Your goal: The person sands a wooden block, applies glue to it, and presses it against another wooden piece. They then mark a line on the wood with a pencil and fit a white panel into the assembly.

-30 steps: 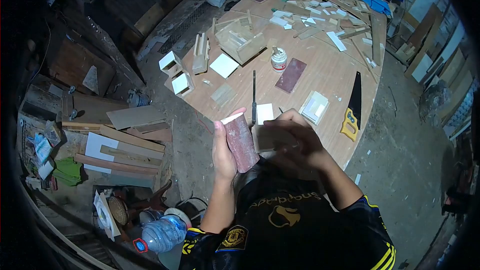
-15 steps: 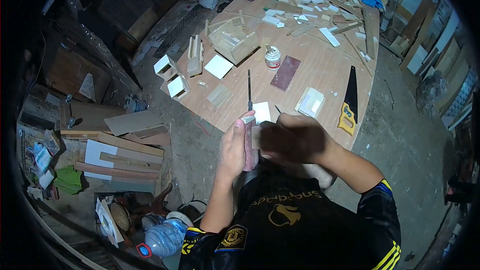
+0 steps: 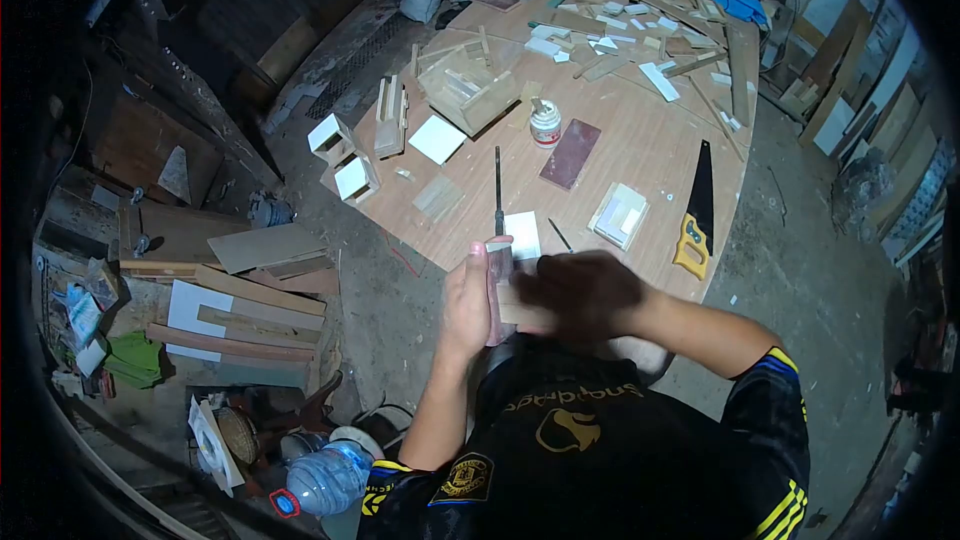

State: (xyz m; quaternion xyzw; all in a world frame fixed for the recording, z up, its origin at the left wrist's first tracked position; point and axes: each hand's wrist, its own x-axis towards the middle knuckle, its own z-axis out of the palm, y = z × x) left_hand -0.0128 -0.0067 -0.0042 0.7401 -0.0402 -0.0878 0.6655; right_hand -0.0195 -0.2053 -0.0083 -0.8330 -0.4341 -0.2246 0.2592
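My left hand (image 3: 466, 305) is closed round a reddish-brown strip (image 3: 493, 325) that looks like sandpaper, held upright at the table's near edge. My right hand (image 3: 600, 292), dark and partly smeared by motion, grips a small pale wooden piece (image 3: 516, 312) against the strip's right side. The fingers cover most of that piece. Just beyond my hands lie a thin dark file (image 3: 498, 180), a white square panel (image 3: 522, 232) and a pencil (image 3: 559, 234).
On the table (image 3: 640, 130) are a handsaw (image 3: 700, 205), a glue jar (image 3: 545, 125), a maroon sheet (image 3: 571, 154), a stacked white piece (image 3: 619, 215) and a wooden box (image 3: 468, 90). Wood offcuts (image 3: 630, 30) cover the far end. Boards (image 3: 240, 320) lie at left.
My right hand, with the wooden piece, has shifted slightly left and down along the strip. My left hand stays nearly in place.
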